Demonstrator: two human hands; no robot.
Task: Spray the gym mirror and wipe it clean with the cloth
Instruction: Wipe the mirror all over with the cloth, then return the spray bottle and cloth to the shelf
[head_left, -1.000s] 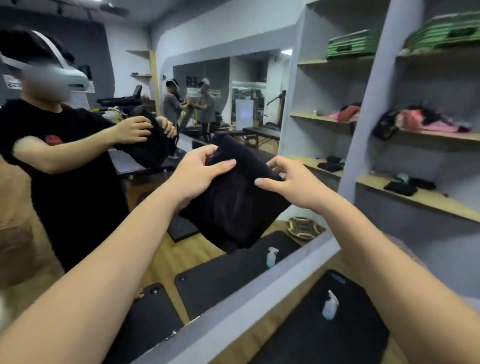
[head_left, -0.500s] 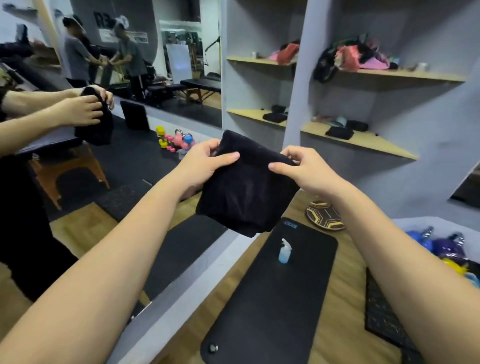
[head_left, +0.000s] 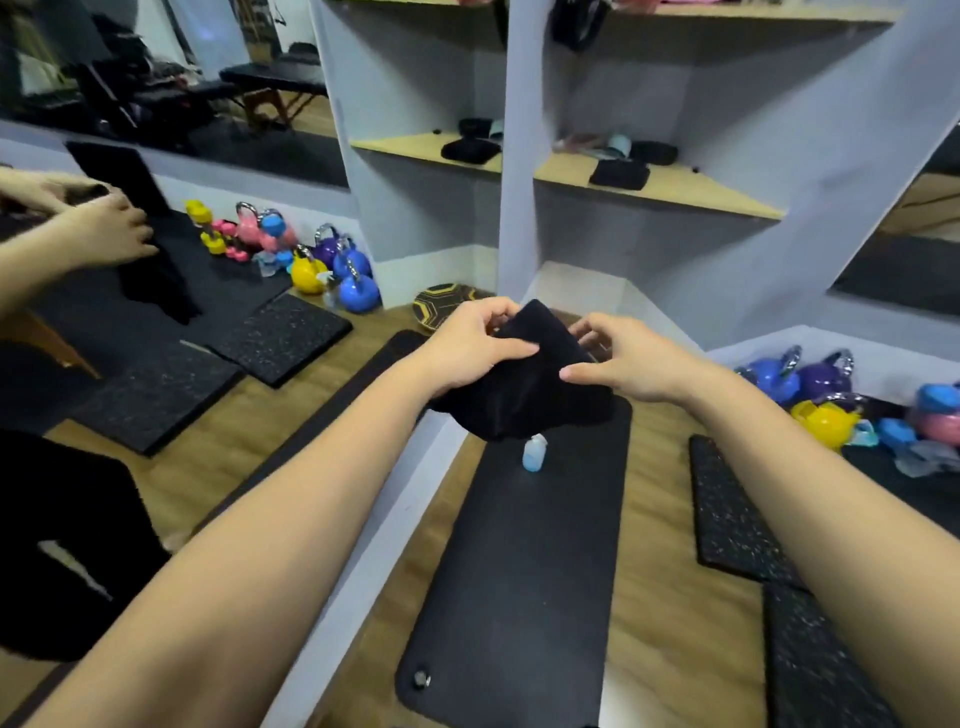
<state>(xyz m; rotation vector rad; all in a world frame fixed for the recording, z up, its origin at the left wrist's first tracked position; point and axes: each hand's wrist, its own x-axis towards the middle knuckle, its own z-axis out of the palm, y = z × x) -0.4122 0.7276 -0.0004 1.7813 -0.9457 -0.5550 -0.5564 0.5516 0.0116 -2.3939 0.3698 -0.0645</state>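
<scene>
A black cloth (head_left: 524, 395) hangs folded between my two hands in front of me. My left hand (head_left: 467, 348) grips its left upper edge, fingers curled over the top. My right hand (head_left: 628, 364) pinches its right edge between thumb and fingers. A small pale-blue spray bottle (head_left: 535, 453) stands on a long black floor mat (head_left: 519, 571), just below the cloth and partly hidden by it. The gym mirror (head_left: 171, 322) fills the left side behind a white frame (head_left: 374, 551). It reflects my arms and the cloth.
Colourful kettlebells (head_left: 826, 421) sit on the floor at the right, and more show reflected in the mirror. Speckled black tiles (head_left: 737, 519) lie right of the mat. White shelves (head_left: 649, 182) with dark folded items stand ahead. A yellow-black disc (head_left: 441, 306) lies by the shelf base.
My view has tipped downward toward the floor. Both hands have lowered with the cloth and bunched it closer together; it now hangs just over the spray bottle.
</scene>
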